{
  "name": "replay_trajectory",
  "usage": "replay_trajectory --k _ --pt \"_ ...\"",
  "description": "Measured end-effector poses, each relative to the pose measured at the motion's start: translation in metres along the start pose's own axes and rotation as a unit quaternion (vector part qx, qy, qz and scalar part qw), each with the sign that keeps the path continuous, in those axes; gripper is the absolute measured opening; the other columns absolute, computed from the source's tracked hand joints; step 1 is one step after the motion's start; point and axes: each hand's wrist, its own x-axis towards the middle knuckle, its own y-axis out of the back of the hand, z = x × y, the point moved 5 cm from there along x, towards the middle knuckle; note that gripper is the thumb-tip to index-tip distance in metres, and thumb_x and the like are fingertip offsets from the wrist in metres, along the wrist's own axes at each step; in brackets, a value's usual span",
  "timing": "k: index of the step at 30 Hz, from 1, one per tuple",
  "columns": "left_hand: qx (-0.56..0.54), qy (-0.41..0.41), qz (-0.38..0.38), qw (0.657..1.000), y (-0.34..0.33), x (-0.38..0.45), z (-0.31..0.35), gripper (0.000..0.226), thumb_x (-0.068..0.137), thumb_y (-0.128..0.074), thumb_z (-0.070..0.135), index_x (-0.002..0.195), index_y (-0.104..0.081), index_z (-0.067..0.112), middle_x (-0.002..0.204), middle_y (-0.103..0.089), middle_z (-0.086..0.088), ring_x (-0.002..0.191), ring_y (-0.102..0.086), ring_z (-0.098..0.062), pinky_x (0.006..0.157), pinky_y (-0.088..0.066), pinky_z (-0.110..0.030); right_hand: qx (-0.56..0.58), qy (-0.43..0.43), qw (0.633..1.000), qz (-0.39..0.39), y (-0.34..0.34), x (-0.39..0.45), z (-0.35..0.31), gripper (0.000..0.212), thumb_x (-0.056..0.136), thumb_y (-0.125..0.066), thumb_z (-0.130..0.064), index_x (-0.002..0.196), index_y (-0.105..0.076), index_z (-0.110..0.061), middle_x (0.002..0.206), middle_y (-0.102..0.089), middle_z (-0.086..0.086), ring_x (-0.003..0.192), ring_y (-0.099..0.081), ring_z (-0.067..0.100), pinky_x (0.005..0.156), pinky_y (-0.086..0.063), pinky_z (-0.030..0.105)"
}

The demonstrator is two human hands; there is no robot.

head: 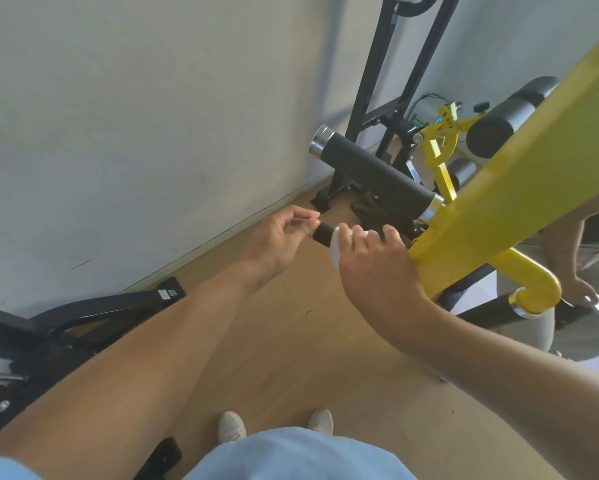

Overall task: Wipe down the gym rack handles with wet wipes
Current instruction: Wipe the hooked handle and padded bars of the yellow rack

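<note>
Taking the yellow arm (520, 188) of the gym rack as the landmark, everything in play sits to its left. Farthest from it, low at the frame's left edge, lies a black frame base (93, 306) along the wall. Nearer in, the left hand (277, 237) has thumb and fingertips pinched on the metal end cap of the small handle (322, 233), a short black grip that juts out leftward from the yellow arm. It seems to steady the end.

Closer still to the yellow arm, the right hand (371, 258) is curled round the same handle with a white wet wipe (336, 244) between palm and grip; only a fold of the wipe shows at the thumb side. The hand's knuckles sit just beside the arm's edge.

Above this, also springing from the yellow arm, is the large handle (377, 168), a thick black grip with silver collars, with no hand on it. Below and right of the arm's lower end a yellow elbow leads to another black grip (481, 306).

As a judgement: the wiping of the small handle is in hand, with only its bare tip showing beyond the wipe. Whether the large handle or the lower grip has been wiped cannot be told; neither shows wetness.
</note>
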Motion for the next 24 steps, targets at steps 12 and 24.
replay_trajectory --k 12,24 --pt "-0.001 -0.010 0.011 1.000 0.002 -0.004 -0.001 0.015 0.098 -0.059 0.042 0.110 -0.068 0.038 0.107 -0.069 0.019 0.101 -0.058 0.009 0.083 -0.044 -0.016 0.106 -0.046 0.992 0.051 0.024 0.023 0.002 0.013 0.090 -0.070 -0.022 0.091 -0.067 -0.009 0.073 -0.066 0.006 0.066 -0.064 0.024 0.070 -0.046 0.034" --pt "0.027 -0.011 0.004 1.000 0.000 -0.006 0.002 0.017 0.099 -0.054 0.050 0.111 -0.064 0.043 0.105 -0.066 0.025 0.100 -0.061 0.004 0.079 -0.049 -0.018 0.139 -0.031 0.987 0.079 0.016 0.035 -0.006 0.017 0.096 -0.061 -0.023 0.082 -0.064 -0.014 0.067 -0.065 -0.001 0.059 -0.063 0.019 0.068 -0.051 0.034"
